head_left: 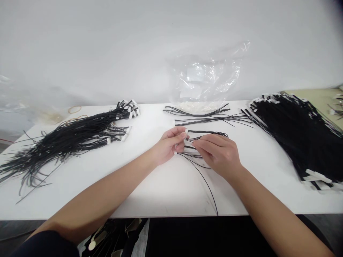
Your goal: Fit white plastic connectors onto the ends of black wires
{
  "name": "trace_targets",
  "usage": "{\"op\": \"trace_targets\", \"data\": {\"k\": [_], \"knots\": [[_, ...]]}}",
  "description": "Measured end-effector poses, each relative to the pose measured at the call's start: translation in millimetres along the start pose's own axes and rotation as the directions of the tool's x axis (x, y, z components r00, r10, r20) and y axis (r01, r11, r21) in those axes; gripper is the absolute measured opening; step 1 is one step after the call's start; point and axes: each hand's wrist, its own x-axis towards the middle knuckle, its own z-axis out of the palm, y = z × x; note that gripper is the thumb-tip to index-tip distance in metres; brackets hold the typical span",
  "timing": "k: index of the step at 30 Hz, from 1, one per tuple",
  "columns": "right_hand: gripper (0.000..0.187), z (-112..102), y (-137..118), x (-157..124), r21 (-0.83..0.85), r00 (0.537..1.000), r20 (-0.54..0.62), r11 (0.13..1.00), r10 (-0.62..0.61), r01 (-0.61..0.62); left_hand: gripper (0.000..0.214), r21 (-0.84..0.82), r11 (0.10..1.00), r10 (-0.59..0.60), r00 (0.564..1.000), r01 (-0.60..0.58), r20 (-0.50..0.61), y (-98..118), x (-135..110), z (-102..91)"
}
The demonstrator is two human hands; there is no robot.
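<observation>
Between its thumb and fingers, my left hand grips a small white connector above the middle of the table. Thin black wires run from that connector toward the right. My right hand is closed in a pinch on a black wire close to the connector; its fingertips hide the wire's end. Below both hands lie more black wires, and one single wire curves down to the table's front edge. Just behind, a loose bundle of black wires rests on the table.
At the left lies a large pile of black wires with white connectors. A thick stack of black wires fills the right side. A clear plastic bag with small white parts stands against the wall. Rubber bands lie at the back left.
</observation>
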Motion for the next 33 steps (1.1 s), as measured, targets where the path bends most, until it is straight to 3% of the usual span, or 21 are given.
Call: {"op": "trace_targets", "data": {"k": [14, 21, 24, 28, 33], "knots": [[0.01, -0.1, 1.6, 1.1, -0.026, 1.0, 0.01, 1.0, -0.004, 0.005, 0.019, -0.02, 1.0, -0.001, 1.0, 0.001, 0.002, -0.3, 0.6, -0.3], [0.025, -5.4, 0.7, 6.9, -0.176, 0.979, -0.177, 0.982, -0.099, 0.068, 0.016, -0.223, 0.972, 0.047, 0.994, -0.069, -0.102, 2.4, 4.2, -2.2], [0.022, -5.2, 0.0, 4.5, -0.17, 0.992, -0.008, 0.978, -0.125, 0.122, 0.016, -0.282, 0.952, 0.07, 0.98, -0.122, -0.187, 3.9, 6.7, -3.9], [0.024, -3.1, 0.1, 1.1, -0.142, 0.957, 0.244, 0.97, -0.159, 0.197, 0.018, -0.295, 0.943, 0.084, 0.97, -0.151, -0.228, 4.9, 8.2, -4.8], [0.015, -3.2, 0.7, 2.1, -0.054, 0.952, 0.269, 0.984, -0.148, 0.168, 0.018, -0.265, 0.956, 0.078, 0.979, -0.127, -0.19, 4.5, 6.7, -4.4]]}}
